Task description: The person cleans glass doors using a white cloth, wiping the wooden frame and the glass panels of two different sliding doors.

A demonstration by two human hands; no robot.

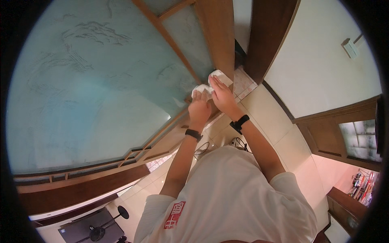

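A tall panel of blue-green frosted glass with etched line drawings stands in a brown wooden frame. At its low corner, my left hand presses a crumpled white cloth near the meeting point of the narrow wooden strips. Just to the right, my right hand lies with extended fingers on a white cloth against the wide wooden stile. The two cloths touch, and I cannot tell whether they are one piece. A black band circles each wrist.
Cream floor tiles run below and to the right. A white wall with a small switch box rises at right. A wooden door with a patterned pane is at far right. Lower left are a dark panel and a black round-ended stand.
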